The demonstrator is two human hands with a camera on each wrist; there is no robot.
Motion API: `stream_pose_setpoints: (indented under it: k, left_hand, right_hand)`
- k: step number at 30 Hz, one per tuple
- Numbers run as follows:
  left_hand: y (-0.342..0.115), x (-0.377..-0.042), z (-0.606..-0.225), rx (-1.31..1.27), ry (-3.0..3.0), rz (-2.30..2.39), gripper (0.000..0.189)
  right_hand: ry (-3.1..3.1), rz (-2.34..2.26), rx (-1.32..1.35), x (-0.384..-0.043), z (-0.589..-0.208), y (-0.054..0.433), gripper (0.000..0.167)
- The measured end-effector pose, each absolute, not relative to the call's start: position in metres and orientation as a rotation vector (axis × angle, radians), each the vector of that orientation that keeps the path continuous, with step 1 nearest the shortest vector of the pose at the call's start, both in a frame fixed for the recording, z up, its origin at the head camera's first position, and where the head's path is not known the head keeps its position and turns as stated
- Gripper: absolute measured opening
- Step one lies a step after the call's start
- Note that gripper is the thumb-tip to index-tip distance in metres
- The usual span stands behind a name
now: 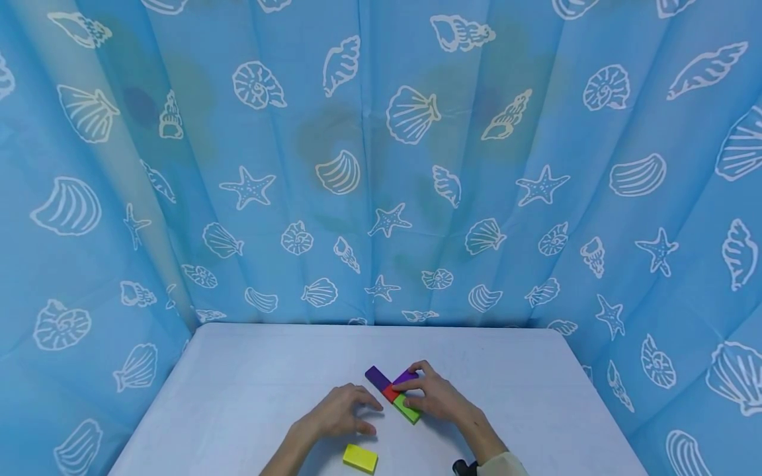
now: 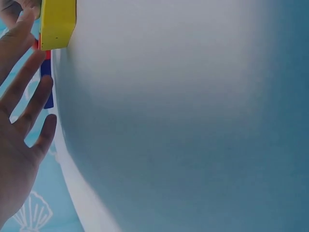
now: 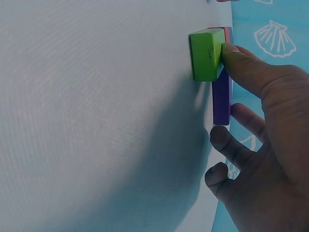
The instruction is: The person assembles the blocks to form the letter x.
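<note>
In the head view, a dark purple block (image 1: 378,378), a red block (image 1: 390,393) and a green block (image 1: 407,409) form a slanting row on the table, and a second purple block (image 1: 406,377) branches off beside the red one. My right hand (image 1: 439,395) lies over this group. Its thumb touches the green block (image 3: 207,55), while the index finger reaches the red one and another finger is at the branching purple block (image 3: 221,99). Left of the group, my left hand (image 1: 340,411) hovers with spread fingers, holding nothing. A yellow block (image 1: 360,458) lies nearer me, below that hand.
A white cloth covers the table (image 1: 268,370). Blue curtains (image 1: 369,165) with white shell prints stand behind it and along both sides. A small black object (image 1: 463,468) shows by the right sleeve (image 1: 503,465) at the bottom edge.
</note>
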State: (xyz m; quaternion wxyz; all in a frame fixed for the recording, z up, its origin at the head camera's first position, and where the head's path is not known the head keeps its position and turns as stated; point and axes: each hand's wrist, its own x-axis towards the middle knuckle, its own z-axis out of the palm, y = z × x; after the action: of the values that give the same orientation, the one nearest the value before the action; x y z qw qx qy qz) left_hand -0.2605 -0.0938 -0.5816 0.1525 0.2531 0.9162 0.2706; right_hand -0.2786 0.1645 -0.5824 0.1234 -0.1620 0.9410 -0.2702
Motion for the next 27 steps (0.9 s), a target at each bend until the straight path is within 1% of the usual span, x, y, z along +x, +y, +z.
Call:
stream_pose_setpoints:
  k: [9, 20, 23, 27]
  left_hand:
    - [-0.101, -0.257, -0.582, 0.874, 2.519, 0.801, 0.038]
    - [-0.109, -0.252, -0.582, 0.975, 2.458, 0.758, 0.044]
    - [-0.111, -0.251, -0.583, 1.008, 2.457, 0.737, 0.044]
    - [-0.113, -0.249, -0.584, 0.991, 2.447, 0.743, 0.039]
  right_hand:
    - [2.745, -0.78, -0.478, -0.278, -0.581, 0.164, 0.034]
    - [2.751, -0.774, -0.474, -0.278, -0.581, 0.165, 0.034]
    - [2.748, -0.778, -0.482, -0.279, -0.582, 0.164, 0.033]
    - [2.741, -0.788, -0.477, -0.28, -0.582, 0.164, 0.032]
